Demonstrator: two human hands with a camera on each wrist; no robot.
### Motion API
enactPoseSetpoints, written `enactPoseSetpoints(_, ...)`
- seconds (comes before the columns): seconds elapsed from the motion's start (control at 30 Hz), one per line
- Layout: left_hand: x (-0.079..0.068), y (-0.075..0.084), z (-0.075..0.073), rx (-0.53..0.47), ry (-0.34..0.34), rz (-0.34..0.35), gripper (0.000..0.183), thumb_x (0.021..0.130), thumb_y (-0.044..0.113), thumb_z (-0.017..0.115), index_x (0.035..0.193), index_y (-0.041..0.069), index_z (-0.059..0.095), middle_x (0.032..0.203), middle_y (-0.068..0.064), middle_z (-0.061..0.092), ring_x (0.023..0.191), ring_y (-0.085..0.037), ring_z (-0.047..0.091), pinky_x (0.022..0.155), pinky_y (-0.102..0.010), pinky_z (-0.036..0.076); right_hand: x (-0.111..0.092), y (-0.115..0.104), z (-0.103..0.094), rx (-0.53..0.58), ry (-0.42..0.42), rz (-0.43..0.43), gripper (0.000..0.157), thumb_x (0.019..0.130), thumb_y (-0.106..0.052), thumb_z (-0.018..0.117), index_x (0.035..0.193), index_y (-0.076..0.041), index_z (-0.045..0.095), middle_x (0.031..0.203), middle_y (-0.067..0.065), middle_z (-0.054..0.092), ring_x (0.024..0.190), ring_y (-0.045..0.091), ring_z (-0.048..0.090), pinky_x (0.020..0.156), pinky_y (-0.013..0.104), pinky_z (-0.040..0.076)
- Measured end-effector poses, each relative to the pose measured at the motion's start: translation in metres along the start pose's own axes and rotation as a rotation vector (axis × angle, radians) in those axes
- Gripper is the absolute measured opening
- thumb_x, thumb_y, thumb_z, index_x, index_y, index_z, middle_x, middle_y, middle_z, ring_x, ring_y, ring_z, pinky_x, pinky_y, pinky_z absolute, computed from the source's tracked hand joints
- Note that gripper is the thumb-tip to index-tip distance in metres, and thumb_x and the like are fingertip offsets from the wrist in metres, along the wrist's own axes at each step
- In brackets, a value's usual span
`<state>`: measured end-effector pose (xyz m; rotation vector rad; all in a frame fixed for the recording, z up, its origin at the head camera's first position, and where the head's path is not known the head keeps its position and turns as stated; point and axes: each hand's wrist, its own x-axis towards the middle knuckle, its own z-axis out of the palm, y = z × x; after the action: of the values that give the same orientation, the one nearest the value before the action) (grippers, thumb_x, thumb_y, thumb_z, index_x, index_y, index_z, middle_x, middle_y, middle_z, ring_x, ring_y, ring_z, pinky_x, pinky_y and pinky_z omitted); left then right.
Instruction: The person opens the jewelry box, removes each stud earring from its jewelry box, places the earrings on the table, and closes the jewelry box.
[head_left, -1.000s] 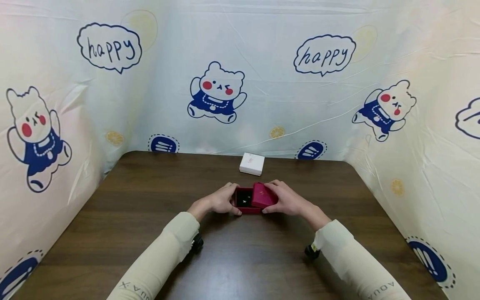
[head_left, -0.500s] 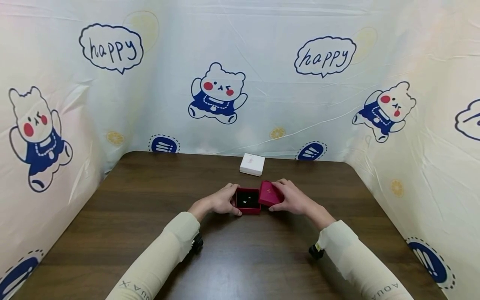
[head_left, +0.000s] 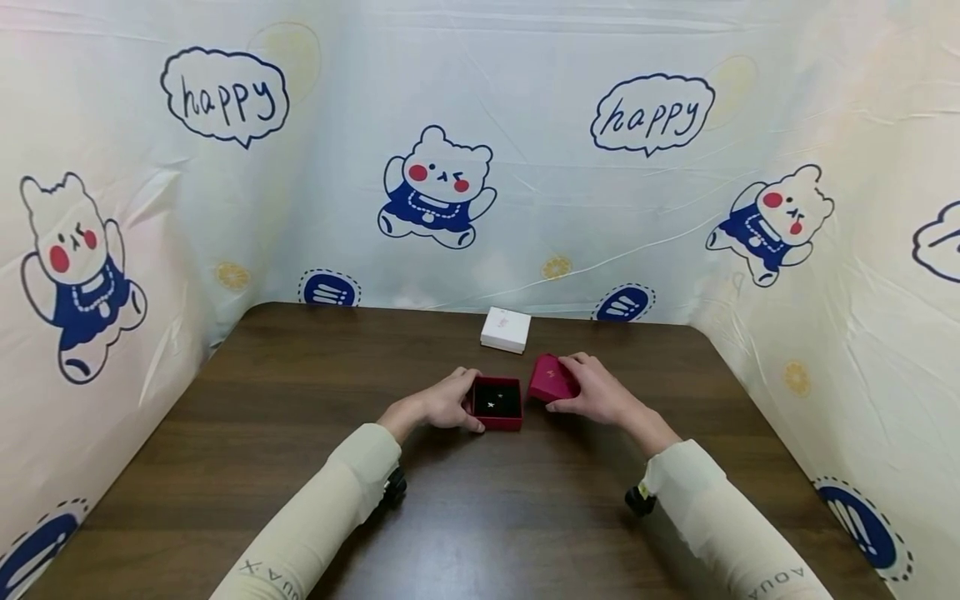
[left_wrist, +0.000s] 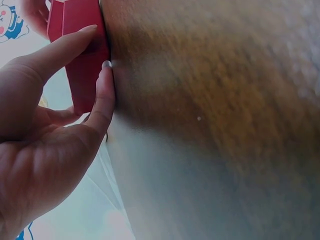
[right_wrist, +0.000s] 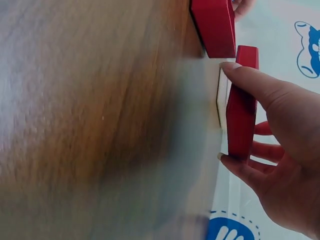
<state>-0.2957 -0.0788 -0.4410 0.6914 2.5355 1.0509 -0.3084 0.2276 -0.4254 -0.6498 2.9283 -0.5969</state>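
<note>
A small red jewelry box base (head_left: 504, 422) sits on the table, its top uncovered. Black padding (head_left: 507, 400) lines it, and two tiny silvery pieces, which look like stud earrings (head_left: 491, 405), show on the padding. My left hand (head_left: 448, 402) grips the base at its left side, thumb on the near wall; the left wrist view shows the thumb and fingers around the red wall (left_wrist: 84, 75). To the right, my right hand (head_left: 596, 392) holds the red lid (head_left: 551, 379) between thumb and fingers. In the right wrist view the lid (right_wrist: 242, 117) is apart from the base (right_wrist: 215, 27).
A white square box (head_left: 506, 329) stands farther back on the brown wooden table (head_left: 360, 350). Behind and at both sides hangs a pale curtain (head_left: 540, 217) printed with bears and "happy" bubbles. Dark straps with devices (head_left: 640, 498) are on both wrists.
My right hand has drawn the lid off the base toward the right and slightly back, uncovering the black padding. The left hand has stayed on the base.
</note>
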Motion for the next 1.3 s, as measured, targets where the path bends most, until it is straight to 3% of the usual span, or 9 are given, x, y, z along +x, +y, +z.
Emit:
enactPoseSetpoints(0.23,0.002,-0.001,-0.001,0.002,-0.001,-0.025,0.082,0.079,0.014,0.09,0.145,0.001,0.043,0.128,-0.015,0.045,0.101,-0.021,0.052,0.093,-0.038,0.046,0.0,0.011,-0.007,-0.007,0.021,0.063,0.089,0.084,-0.047,0.082,0.151,-0.002,0.043,0.146,0.022,0.046,0.126,0.036,0.046,0.099,0.053,0.05)
enactPoseSetpoints(1.0,0.002,-0.003,0.003,-0.003,-0.001,-0.034,0.085,0.078,0.016,0.09,0.146,0.001,0.041,0.129,-0.015,0.045,0.101,-0.021,0.053,0.095,-0.038,0.046,-0.003,0.046,0.003,-0.105,0.011,0.123,0.085,0.088,-0.048,0.077,0.148,0.005,0.045,0.141,0.029,0.048,0.125,0.043,0.045,0.101,0.058,0.047)
enactPoseSetpoints(1.3,0.002,-0.003,0.003,0.009,0.003,-0.041,0.085,0.078,0.017,0.091,0.146,0.002,0.042,0.131,-0.015,0.045,0.107,-0.023,0.05,0.099,-0.041,0.043,-0.008,0.048,0.003,-0.152,-0.037,0.144,0.081,0.092,-0.05,0.071,0.152,-0.003,0.044,0.146,0.025,0.044,0.123,0.039,0.044,0.093,0.062,0.049)
